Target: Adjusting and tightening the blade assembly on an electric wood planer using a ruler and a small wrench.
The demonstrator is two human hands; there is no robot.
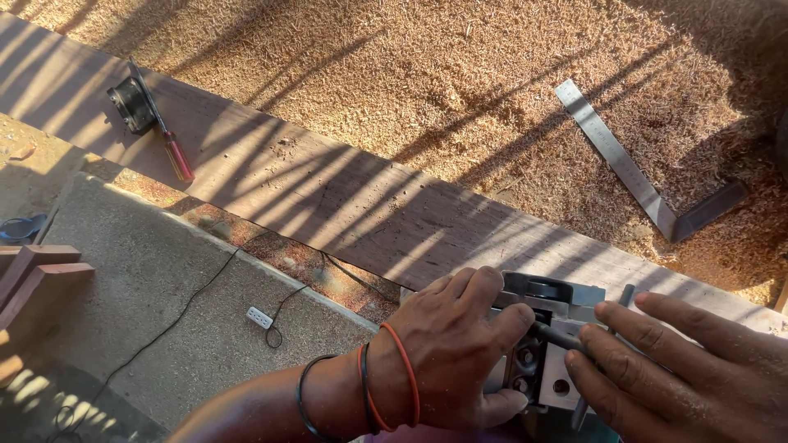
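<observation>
One grey metal power tool (546,344), near right, resting on the long wooden plank (328,197); body mostly hidden under both hands, type unclear. Left hand (455,353) clasps its left side, fingers curled over. Right hand (681,369) lies flat, fingers extended, on a dark rod. One screwdriver (168,139), red handle, far left. One steel try square (640,176) on sawdust.
</observation>
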